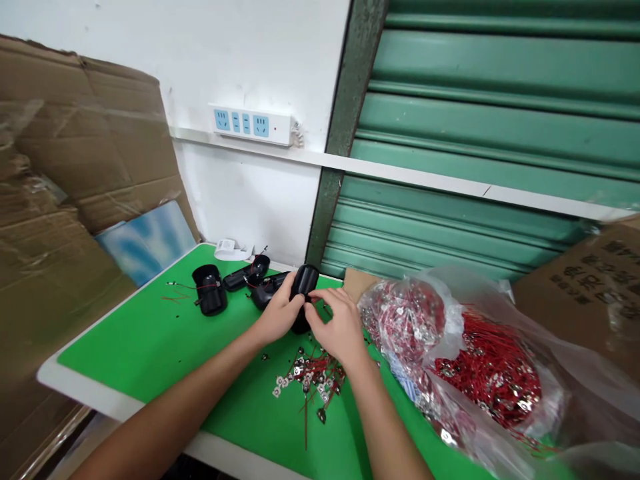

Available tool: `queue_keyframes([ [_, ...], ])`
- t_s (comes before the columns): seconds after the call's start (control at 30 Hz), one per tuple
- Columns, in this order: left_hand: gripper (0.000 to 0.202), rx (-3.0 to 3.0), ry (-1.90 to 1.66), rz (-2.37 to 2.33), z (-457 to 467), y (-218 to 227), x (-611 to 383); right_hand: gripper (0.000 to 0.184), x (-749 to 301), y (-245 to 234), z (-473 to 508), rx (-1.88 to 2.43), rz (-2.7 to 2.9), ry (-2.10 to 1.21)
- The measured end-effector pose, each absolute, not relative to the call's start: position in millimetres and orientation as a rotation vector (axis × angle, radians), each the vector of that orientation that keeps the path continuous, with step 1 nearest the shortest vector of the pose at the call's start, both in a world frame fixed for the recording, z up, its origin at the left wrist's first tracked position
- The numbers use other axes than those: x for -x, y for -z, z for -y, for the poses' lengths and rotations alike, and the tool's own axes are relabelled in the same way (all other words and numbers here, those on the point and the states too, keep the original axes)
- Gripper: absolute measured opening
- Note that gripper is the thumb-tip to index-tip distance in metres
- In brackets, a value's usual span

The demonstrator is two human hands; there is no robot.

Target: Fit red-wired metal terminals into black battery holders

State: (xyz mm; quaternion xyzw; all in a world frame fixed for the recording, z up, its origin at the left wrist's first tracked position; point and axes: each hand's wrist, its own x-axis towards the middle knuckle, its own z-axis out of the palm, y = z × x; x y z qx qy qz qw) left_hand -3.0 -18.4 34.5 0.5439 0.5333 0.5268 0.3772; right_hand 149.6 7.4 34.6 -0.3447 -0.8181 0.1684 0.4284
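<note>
My left hand (pixel 278 312) is wrapped around a black plastic housing (pixel 303 283) held just above the green table (pixel 150 340). My right hand (pixel 337 325) pinches at the side of the same housing, fingers closed on it. Below my hands lies a loose pile of red wires with small metal contacts (pixel 313 375). Other black housings (pixel 210 289) with red wires lie on the table behind and to the left.
Clear plastic bags full of red wires with metal contacts (pixel 480 367) sit at the right. Cardboard boxes (pixel 65 187) stand at the left and one (pixel 590 287) at the far right. A white power strip (pixel 250 124) hangs on the wall; a green roller shutter (pixel 490 133) is behind.
</note>
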Motion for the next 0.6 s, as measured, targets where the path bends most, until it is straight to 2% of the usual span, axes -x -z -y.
queue_keyframes([
  [0.1,0.057,-1.308,-1.35,-1.309,17.0,-37.1,5.8,0.032,-155.2,-35.4,-16.2,0.775,1.833,-0.868],
  [0.17,0.056,-1.271,-1.344,-1.245,16.7,-36.7,6.3,0.035,-155.4,-30.6,-21.7,0.815,1.682,-0.98],
  [0.27,0.052,-1.262,-1.315,-1.158,17.1,-34.7,5.8,0.064,-151.2,-22.3,-23.9,0.844,1.652,-1.09],
  [0.3,0.051,-1.271,-1.308,-1.14,17.3,-34.0,5.6,0.066,-149.5,-20.7,-23.1,0.827,1.672,-1.128],
  [0.6,0.049,-1.397,-1.297,-1.127,16.5,-27.6,7.4,0.057,-149.1,-22.3,-20.6,0.814,1.708,-1.119],
])
